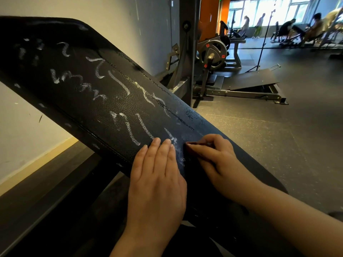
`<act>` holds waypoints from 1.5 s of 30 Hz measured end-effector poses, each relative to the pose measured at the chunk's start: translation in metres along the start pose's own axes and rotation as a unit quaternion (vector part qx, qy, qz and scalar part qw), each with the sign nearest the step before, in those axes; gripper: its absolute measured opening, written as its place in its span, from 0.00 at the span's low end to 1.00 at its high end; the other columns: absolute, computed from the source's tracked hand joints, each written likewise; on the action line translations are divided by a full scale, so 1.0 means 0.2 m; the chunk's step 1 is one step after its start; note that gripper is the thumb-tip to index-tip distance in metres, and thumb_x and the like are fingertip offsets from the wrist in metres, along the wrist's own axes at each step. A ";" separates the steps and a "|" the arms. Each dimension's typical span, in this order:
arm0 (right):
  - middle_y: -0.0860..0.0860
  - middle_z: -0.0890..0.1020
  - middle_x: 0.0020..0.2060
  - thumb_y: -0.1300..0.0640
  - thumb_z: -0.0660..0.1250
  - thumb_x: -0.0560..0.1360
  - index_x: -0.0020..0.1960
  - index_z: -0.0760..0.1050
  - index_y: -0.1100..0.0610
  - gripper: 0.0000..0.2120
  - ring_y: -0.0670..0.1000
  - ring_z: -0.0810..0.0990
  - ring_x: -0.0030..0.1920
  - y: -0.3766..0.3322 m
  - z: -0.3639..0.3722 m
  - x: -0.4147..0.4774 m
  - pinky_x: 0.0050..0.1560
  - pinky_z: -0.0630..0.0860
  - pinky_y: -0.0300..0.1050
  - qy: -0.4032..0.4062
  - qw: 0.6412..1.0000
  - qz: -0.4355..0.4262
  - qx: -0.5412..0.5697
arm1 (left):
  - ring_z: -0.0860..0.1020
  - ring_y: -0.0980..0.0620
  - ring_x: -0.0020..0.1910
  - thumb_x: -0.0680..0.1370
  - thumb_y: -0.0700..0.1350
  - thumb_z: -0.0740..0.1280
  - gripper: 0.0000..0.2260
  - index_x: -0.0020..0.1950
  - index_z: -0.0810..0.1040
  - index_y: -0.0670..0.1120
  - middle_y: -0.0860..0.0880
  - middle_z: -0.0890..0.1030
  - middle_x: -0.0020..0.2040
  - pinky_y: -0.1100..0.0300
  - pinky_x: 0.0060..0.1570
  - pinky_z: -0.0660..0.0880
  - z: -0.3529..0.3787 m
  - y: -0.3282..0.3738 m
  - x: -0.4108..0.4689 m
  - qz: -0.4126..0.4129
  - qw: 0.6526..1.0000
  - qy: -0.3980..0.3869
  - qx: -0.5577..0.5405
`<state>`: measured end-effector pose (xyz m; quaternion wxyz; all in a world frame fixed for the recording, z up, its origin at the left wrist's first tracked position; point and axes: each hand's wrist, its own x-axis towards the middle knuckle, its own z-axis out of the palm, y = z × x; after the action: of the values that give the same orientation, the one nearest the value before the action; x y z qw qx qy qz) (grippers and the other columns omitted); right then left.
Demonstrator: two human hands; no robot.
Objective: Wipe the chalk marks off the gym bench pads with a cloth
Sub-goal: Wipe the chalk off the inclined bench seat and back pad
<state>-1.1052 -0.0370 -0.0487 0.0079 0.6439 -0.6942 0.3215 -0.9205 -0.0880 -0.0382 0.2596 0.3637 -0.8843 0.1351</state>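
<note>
right hand (213, 153): fingers curled, thumb and fingertips pinching a small dark item (197, 144) and holding it against the pad. too dark and mostly covered; cannot tell whether it is the cloth.

left hand (157, 175): flat, fingers straight and close together, palm down on the pad just beside the right hand, holding nothing. fingertips touch the lowest chalk stroke.

bench pad (104, 104): black, grained leather-look cover, inclined, high end at upper left, low end toward the person. both hands sit on its lower part.

chalk marks (118, 84): white squiggles and strokes over most of the pad above the hands. fainter, smeared patches near the right hand.

around: pale wall (130, 25) behind the pad, dark rubber floor (278, 138), a plate-loaded machine (213, 52) to the right, people (287, 28) far off by bright windows.
</note>
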 end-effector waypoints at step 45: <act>0.34 0.61 0.75 0.68 0.59 0.80 0.76 0.65 0.41 0.31 0.33 0.55 0.75 -0.15 -0.02 -0.01 0.75 0.51 0.29 -0.082 0.981 -0.089 0.151 | 0.53 0.45 0.81 0.77 0.50 0.54 0.31 0.77 0.63 0.36 0.41 0.58 0.80 0.46 0.75 0.51 -0.02 0.03 -0.08 -0.041 0.995 0.001 -0.087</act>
<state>-1.0795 -0.0321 -0.0341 -0.1181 0.7209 -0.5760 0.3669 -0.9128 -0.0730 -0.0438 0.2962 0.3753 -0.8771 0.0471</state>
